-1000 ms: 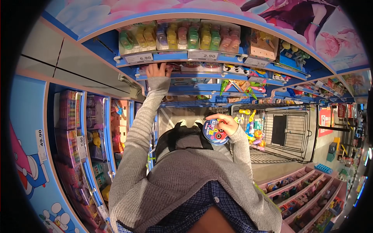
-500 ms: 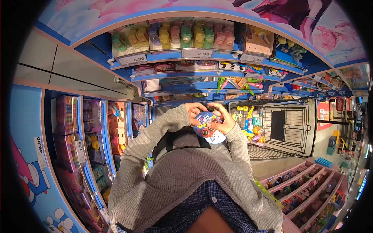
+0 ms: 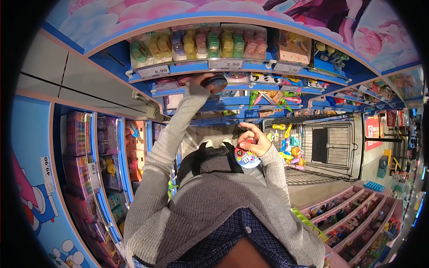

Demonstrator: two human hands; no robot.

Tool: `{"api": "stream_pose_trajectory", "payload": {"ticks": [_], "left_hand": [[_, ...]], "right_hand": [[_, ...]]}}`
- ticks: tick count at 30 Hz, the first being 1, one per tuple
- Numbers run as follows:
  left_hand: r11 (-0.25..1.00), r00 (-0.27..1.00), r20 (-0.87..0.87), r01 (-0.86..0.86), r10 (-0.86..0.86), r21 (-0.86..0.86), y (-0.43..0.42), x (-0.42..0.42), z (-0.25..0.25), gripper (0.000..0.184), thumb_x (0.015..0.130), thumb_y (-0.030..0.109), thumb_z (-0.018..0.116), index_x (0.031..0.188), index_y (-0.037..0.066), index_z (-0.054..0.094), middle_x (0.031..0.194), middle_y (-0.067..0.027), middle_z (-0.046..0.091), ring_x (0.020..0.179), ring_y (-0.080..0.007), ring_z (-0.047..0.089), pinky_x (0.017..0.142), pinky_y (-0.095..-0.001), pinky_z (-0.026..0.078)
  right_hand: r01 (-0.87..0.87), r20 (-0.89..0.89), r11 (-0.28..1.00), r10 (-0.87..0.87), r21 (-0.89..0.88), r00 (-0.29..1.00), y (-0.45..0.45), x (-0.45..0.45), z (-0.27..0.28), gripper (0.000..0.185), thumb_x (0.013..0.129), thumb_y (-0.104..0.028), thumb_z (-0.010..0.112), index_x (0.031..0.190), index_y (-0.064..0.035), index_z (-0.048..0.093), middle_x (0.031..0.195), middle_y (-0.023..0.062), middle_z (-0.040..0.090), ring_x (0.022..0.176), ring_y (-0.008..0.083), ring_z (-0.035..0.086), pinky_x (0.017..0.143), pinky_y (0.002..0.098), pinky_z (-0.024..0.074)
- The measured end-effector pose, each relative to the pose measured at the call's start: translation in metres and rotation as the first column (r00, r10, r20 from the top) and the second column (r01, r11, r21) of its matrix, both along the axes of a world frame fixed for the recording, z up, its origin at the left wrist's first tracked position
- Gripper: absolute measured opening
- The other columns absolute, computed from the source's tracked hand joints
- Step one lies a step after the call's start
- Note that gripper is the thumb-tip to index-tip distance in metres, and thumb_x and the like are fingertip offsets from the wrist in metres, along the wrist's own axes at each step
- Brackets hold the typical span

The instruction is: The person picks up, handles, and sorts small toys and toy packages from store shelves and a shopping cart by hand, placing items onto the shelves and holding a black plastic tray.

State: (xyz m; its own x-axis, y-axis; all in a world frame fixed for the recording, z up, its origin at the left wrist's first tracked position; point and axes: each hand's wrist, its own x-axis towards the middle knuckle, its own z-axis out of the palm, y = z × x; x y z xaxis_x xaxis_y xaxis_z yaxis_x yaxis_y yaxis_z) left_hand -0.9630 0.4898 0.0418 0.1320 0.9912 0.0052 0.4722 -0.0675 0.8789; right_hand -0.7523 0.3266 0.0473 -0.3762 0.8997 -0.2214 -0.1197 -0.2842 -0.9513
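My left hand is stretched forward to the second shelf level, its fingers closed on a dark, round, flat item just in front of the shelf edge. What is on that item is too blurred to read. Close to my body, my right hand pinches a round, colourful toy package with red and blue printing, tilted downward. Below the price labels, several round pink packs lie on the shelf beside my left hand, partly hidden by it.
A wire shopping cart holding several colourful toys stands to my right. Upper shelves bear bottles in clear packs with price tags. Another shelf unit flanks my left, and a pink divided display bin stands at lower right.
Both hands were together at my chest around the round package. My left hand has moved forward to the shelf with the dark round item; my right keeps the package, now turned and lower.
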Motion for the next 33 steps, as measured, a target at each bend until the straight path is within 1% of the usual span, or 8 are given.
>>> {"api": "stream_pose_trajectory", "payload": {"ticks": [3, 5, 11, 24, 26, 29, 31, 33], "left_hand": [[0.998, 0.968, -0.247, -0.032, 0.044, 0.051, 0.020, 0.004, -0.005, 0.037, 0.073, 0.014, 0.059, 0.108, 0.006, 0.051, 0.095, -0.0148, 0.058, 0.088, -0.0272, 0.056, 0.075, -0.0325, 0.045], [0.932, 0.922, -0.387, 0.122, 0.021, 0.341, 0.039, 0.001, -0.043, 0.036, 0.075, 0.021, 0.057, 0.109, 0.010, 0.052, 0.094, -0.0164, 0.058, 0.086, -0.0293, 0.055, 0.073, -0.0359, 0.044], [0.807, 0.920, -0.379, 0.144, 0.104, 0.573, 0.040, 0.006, -0.058, 0.026, 0.073, 0.018, 0.059, 0.098, 0.009, 0.059, 0.089, -0.0162, 0.059, 0.081, -0.0310, 0.056, 0.068, -0.0378, 0.045], [0.817, 0.879, -0.449, 0.138, 0.158, 0.559, 0.037, 0.015, -0.076, 0.033, 0.071, 0.015, 0.059, 0.104, 0.017, 0.056, 0.099, -0.0101, 0.054, 0.089, -0.0300, 0.050, 0.072, -0.0407, 0.043], [0.640, 0.927, -0.298, 0.089, 0.227, 0.763, 0.033, 0.015, -0.077, 0.031, 0.070, 0.015, 0.060, 0.102, 0.016, 0.057, 0.094, -0.0096, 0.054, 0.087, -0.0302, 0.050, 0.074, -0.0414, 0.041], [0.654, 0.825, -0.460, 0.152, 0.329, 0.741, 0.024, 0.015, -0.060, 0.027, 0.070, 0.014, 0.061, 0.098, 0.012, 0.059, 0.088, -0.0110, 0.055, 0.083, -0.0277, 0.052, 0.070, -0.0374, 0.044], [0.723, 0.854, -0.433, 0.101, 0.290, 0.684, 0.006, 0.019, -0.039, 0.025, 0.070, 0.013, 0.060, 0.095, 0.011, 0.059, 0.088, -0.0113, 0.054, 0.082, -0.0281, 0.052, 0.071, -0.0373, 0.043], [0.787, 0.880, -0.404, 0.059, 0.249, 0.615, -0.014, 0.021, -0.045, 0.022, 0.069, 0.012, 0.059, 0.092, 0.009, 0.059, 0.088, -0.0116, 0.054, 0.082, -0.0285, 0.052, 0.072, -0.0372, 0.042]], "right_hand": [[-0.003, -0.015, 1.000, 0.003, -0.024, 1.000, -0.002, 0.001, 0.000, 0.058, 0.073, 0.000, 0.062, 0.122, -0.0031, 0.032, 0.078, 0.0041, 0.056, 0.076, 0.0102, 0.054, 0.069, 0.0228, 0.0439], [-0.003, -0.007, 1.000, 0.003, -0.025, 1.000, -0.003, 0.001, -0.001, 0.056, 0.073, 0.001, 0.061, 0.121, -0.0033, 0.033, 0.079, 0.0043, 0.056, 0.076, 0.0103, 0.054, 0.069, 0.0227, 0.0443], [0.007, 0.002, 1.000, -0.007, -0.023, 1.000, -0.007, 0.003, -0.003, 0.054, 0.073, 0.002, 0.060, 0.120, -0.0038, 0.035, 0.079, 0.0047, 0.056, 0.076, 0.0104, 0.054, 0.070, 0.0231, 0.0447], [-0.004, -0.010, 0.999, 0.003, -0.048, 1.000, -0.009, 0.003, -0.007, 0.052, 0.074, -0.001, 0.061, 0.119, -0.0037, 0.036, 0.079, 0.0039, 0.056, 0.078, 0.0097, 0.053, 0.071, 0.0226, 0.0431], [-0.002, -0.011, 1.000, 0.001, -0.010, 1.000, -0.009, 0.003, -0.013, 0.043, 0.080, -0.004, 0.054, 0.119, -0.0038, 0.037, 0.081, 0.0053, 0.056, 0.079, 0.0106, 0.053, 0.073, 0.0231, 0.0423], [0.024, -0.091, 0.996, -0.031, -0.082, 0.995, -0.006, 0.005, -0.014, 0.033, 0.086, -0.010, 0.041, 0.118, -0.0022, 0.038, 0.082, 0.0078, 0.057, 0.081, 0.0124, 0.054, 0.075, 0.0235, 0.0415], [0.005, -0.012, 1.000, -0.005, -0.016, 1.000, -0.003, 0.009, -0.009, 0.038, 0.081, -0.007, 0.033, 0.118, -0.0004, 0.038, 0.087, 0.0112, 0.059, 0.084, 0.0149, 0.054, 0.077, 0.0241, 0.0404], [-0.003, -0.213, 0.991, -0.026, -0.136, 0.977, -0.004, 0.012, -0.007, 0.048, 0.071, -0.003, 0.034, 0.119, 0.0011, 0.036, 0.091, 0.0135, 0.059, 0.086, 0.0168, 0.055, 0.079, 0.0243, 0.0394]]}}
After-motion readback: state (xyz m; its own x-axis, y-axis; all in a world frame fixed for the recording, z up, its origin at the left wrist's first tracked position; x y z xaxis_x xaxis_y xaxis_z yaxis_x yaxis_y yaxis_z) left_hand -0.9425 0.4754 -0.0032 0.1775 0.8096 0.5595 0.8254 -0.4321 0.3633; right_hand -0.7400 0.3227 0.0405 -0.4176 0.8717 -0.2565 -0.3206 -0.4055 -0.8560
